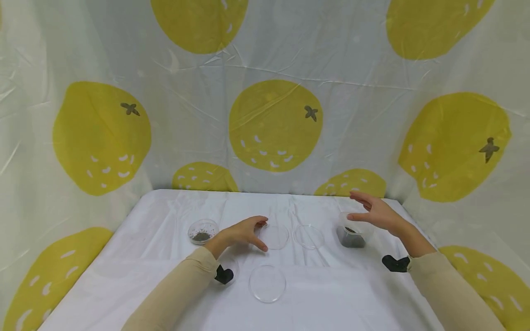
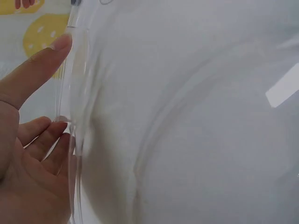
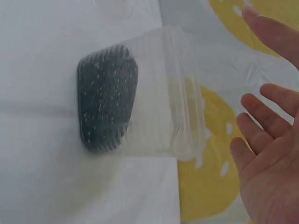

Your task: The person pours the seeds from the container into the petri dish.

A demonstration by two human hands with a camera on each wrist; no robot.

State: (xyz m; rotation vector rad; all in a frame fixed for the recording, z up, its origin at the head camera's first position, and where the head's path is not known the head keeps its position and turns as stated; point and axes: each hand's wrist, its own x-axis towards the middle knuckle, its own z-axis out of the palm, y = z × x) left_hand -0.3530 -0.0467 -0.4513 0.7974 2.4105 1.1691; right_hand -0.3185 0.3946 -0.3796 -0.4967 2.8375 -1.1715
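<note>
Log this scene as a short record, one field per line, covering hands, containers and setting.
Left hand: fingers and thumb spread at a clear round plastic-looking dish; grip unclear
Right hand: above a clear squarish plastic tub, not touching it
Tub contents: dark granules
Filled dish: clear, round, holding dark grains, left of the left hand
Other clear round pieces: three, one partly hidden by the left wrist
Surface: white cloth-covered table
Backdrop: white sheet, yellow lemon prints

Lemon-print backdrop (image 1: 275, 126) behind white tablecloth (image 1: 331, 294)
</note>
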